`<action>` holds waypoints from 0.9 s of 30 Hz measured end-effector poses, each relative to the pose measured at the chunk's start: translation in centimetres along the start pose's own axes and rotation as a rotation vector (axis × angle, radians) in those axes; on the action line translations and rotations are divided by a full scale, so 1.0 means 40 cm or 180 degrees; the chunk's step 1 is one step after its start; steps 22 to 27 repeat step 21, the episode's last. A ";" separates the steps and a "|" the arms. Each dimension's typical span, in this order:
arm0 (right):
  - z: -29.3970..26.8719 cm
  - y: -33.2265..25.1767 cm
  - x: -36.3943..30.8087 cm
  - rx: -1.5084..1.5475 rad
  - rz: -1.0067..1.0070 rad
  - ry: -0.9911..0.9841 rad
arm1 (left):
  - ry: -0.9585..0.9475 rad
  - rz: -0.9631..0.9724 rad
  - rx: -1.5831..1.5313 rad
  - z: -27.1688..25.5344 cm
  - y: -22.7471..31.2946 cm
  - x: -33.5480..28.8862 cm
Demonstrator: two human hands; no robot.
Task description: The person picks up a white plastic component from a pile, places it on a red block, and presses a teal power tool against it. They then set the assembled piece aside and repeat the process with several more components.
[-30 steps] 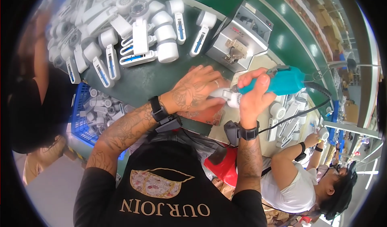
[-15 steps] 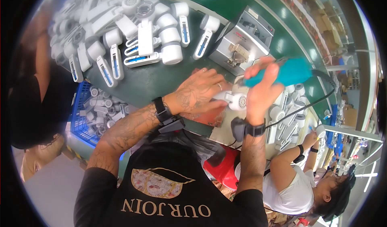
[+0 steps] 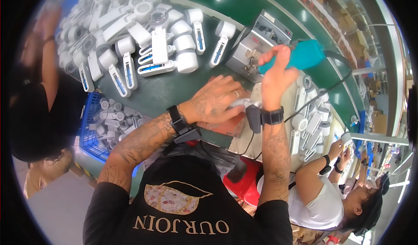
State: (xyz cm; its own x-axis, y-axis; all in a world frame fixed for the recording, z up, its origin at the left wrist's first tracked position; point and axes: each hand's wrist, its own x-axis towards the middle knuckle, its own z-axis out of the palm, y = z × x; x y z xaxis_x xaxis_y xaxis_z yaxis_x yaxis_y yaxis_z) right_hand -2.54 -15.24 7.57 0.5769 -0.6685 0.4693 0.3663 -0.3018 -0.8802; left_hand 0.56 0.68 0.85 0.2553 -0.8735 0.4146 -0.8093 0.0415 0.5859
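My right hand [image 3: 278, 73] is wrapped round a teal electric screwdriver [image 3: 305, 55] with a dark cord. The screwdriver's tip end points left, at the front of a silver box-shaped screw feeder [image 3: 261, 40]; whether it touches cannot be made out. My left hand [image 3: 220, 99] presses down on a white handheld fan [image 3: 244, 102], fingers closed over its handle, above a reddish mat [image 3: 224, 127]. My right wrist and its strap device hide most of the fan's head.
A large heap of white handheld fans [image 3: 161, 44] covers the table's far left. More fans [image 3: 309, 127] lie on the right, near a co-worker in white [image 3: 318, 197]. A blue basket [image 3: 89, 127] of small white parts stands at left, beside another person [image 3: 43, 105].
My right hand has carried the screwdriver up and left, from over the fan to the front of the screw feeder. My left hand stays on the fan.
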 end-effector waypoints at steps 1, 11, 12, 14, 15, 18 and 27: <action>-0.004 -0.030 -0.018 -0.0122 0.0155 0.0070 | -0.0012 -0.0017 -0.0018 0.003 -0.004 0.001; -0.116 -0.099 -0.178 0.0212 0.0411 -0.0040 | -0.0135 0.0032 0.0012 0.006 -0.009 0.012; -0.116 -0.099 -0.182 0.0137 0.0386 -0.0056 | -0.0199 -0.0011 0.0012 0.008 -0.010 0.012; -0.117 -0.096 -0.187 0.0067 0.0363 -0.0069 | -0.0269 -0.0055 0.0015 0.007 -0.011 0.010; -0.119 -0.090 -0.190 0.0045 0.0430 -0.0082 | -0.0261 -0.0067 -0.0002 0.006 -0.009 0.010; -0.122 -0.072 -0.199 0.0100 0.0476 -0.0168 | -0.0223 -0.0072 0.0006 0.012 -0.009 0.007; -0.126 -0.052 -0.203 0.0203 0.0342 -0.0321 | -0.0222 -0.0109 0.0008 0.009 -0.003 0.009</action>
